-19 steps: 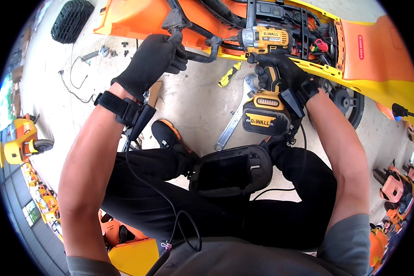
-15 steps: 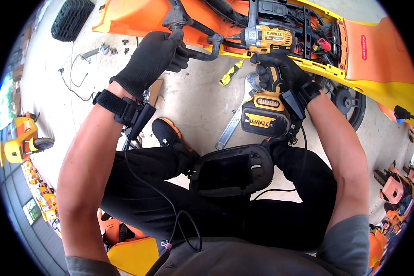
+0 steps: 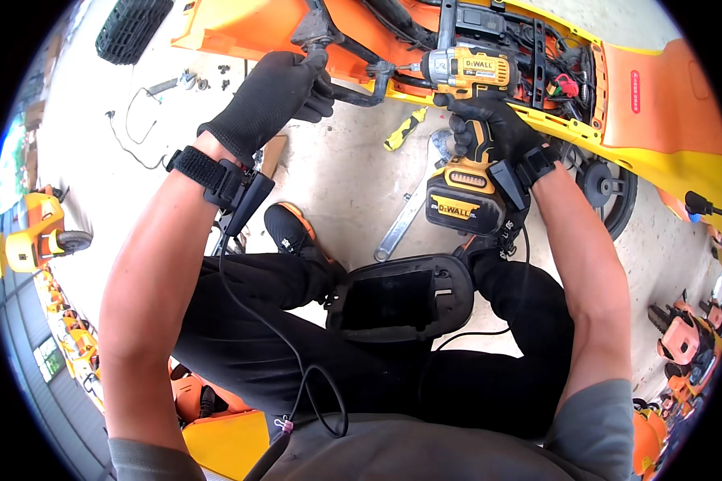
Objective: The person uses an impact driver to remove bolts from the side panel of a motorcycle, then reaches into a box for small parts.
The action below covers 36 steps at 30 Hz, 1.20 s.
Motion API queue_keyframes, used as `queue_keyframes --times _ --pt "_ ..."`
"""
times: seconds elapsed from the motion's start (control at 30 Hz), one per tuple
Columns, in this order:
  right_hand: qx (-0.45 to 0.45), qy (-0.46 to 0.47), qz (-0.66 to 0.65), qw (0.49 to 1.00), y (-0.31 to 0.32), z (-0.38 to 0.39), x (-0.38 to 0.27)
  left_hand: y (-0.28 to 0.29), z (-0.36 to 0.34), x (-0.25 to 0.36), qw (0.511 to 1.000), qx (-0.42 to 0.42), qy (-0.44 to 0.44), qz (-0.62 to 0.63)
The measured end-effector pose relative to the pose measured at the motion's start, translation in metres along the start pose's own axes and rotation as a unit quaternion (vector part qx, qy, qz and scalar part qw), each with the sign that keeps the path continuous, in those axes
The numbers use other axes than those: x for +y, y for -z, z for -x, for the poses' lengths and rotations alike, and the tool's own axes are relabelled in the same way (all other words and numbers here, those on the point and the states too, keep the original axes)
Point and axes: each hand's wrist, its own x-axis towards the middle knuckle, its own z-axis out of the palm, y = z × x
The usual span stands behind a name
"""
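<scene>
My right hand (image 3: 493, 128), in a black glove, grips the handle of a yellow and black cordless impact driver (image 3: 472, 68). Its large black battery (image 3: 461, 207) hangs below. The driver's bit points left and meets a black metal frame (image 3: 351, 94) at a joint beside the orange and yellow vehicle body (image 3: 658, 100). Also gloved in black, my left hand (image 3: 277, 96) is closed around an end of this frame, and the fingers hide the part they hold. Exactly how the bit sits on the fastener is too small to tell.
On the floor lie an adjustable wrench (image 3: 405, 216), a yellow and black tool (image 3: 405, 128), thin cables (image 3: 136, 132) and small parts. A black tray-like housing (image 3: 401, 297) sits between my feet. A black wheel (image 3: 606, 184) stands under the body; a black ribbed pad (image 3: 132, 30) lies far left.
The view has shifted slightly. Both hands keep their grips, and the driver stays against the same frame joint with no clear movement.
</scene>
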Motion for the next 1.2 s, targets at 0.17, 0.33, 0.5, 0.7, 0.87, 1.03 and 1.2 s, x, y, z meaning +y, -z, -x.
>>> queue_keyframes --times 0.17,0.33,0.5,0.7,0.87,1.03,1.2 --pt "0.007 0.006 -0.020 1.000 0.004 -0.003 0.006 -0.001 0.001 0.003 1.000 0.003 -0.006 -0.007" --pt "0.028 0.009 0.017 0.999 0.002 0.001 0.004 -0.005 -0.001 0.004 1.000 0.016 -0.009 0.005" --pt "0.019 0.010 0.000 1.000 0.000 -0.001 0.006 0.000 -0.001 0.001 1.000 -0.009 -0.006 -0.003" --pt "0.017 0.021 0.015 1.000 0.000 0.001 0.008 -0.004 0.000 0.001 0.999 0.019 -0.022 0.029" --pt "0.011 0.036 0.048 0.998 -0.001 0.005 0.014 -0.001 -0.002 0.003 1.000 0.010 -0.011 -0.022" --pt "0.069 -0.004 0.100 0.993 -0.007 0.045 0.018 0.000 0.004 0.014 0.987 0.054 -0.018 -0.147" --pt "0.080 -0.006 0.221 0.972 -0.054 0.084 -0.011 0.001 0.028 0.017 0.930 0.036 -0.078 -0.356"
